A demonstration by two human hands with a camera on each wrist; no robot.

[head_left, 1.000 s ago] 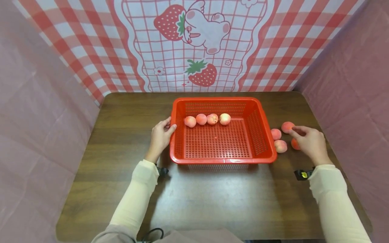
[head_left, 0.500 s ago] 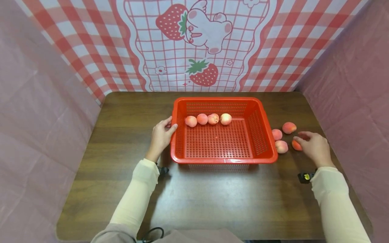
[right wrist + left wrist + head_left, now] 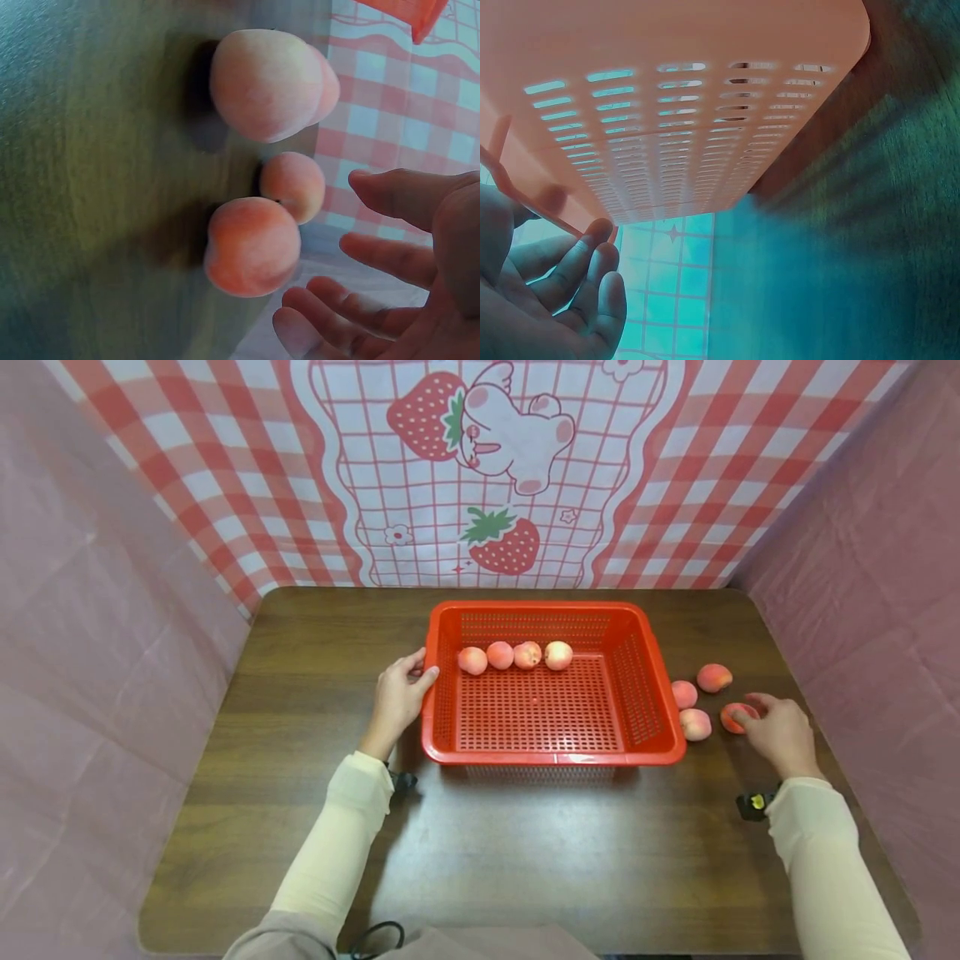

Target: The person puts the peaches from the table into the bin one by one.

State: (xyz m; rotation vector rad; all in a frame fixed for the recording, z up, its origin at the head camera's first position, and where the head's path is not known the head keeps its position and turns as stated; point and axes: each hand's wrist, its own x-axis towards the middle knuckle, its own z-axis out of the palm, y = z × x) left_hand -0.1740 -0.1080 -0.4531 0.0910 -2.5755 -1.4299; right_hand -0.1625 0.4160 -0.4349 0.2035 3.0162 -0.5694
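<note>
A red perforated plastic basket (image 3: 551, 758) stands on the table, with a row of several peaches (image 3: 500, 655) along its far side. My left hand (image 3: 397, 697) grips the basket's left rim; in the left wrist view its fingers (image 3: 600, 259) curl about the edge. Right of the basket, my right hand (image 3: 783, 735) hovers beside a red-orange peach (image 3: 731, 720), thumb overlapping it in the head view. From the right wrist, a gap shows between the spread fingers (image 3: 390, 255) and this peach (image 3: 251, 247). Farther back lies another peach (image 3: 714, 677).
Two more peaches (image 3: 695, 724) (image 3: 683, 694) lie close against the basket's right side. The wooden table (image 3: 300, 827) is bordered by pink cloth at both sides and a checked strawberry cloth (image 3: 247, 468) behind. A black cable (image 3: 378, 927) loops at the front edge.
My right hand has moved from the farther peach toward the front right, down to the nearer red-orange one. The left hand keeps its grip on the basket. The view shifts slightly.
</note>
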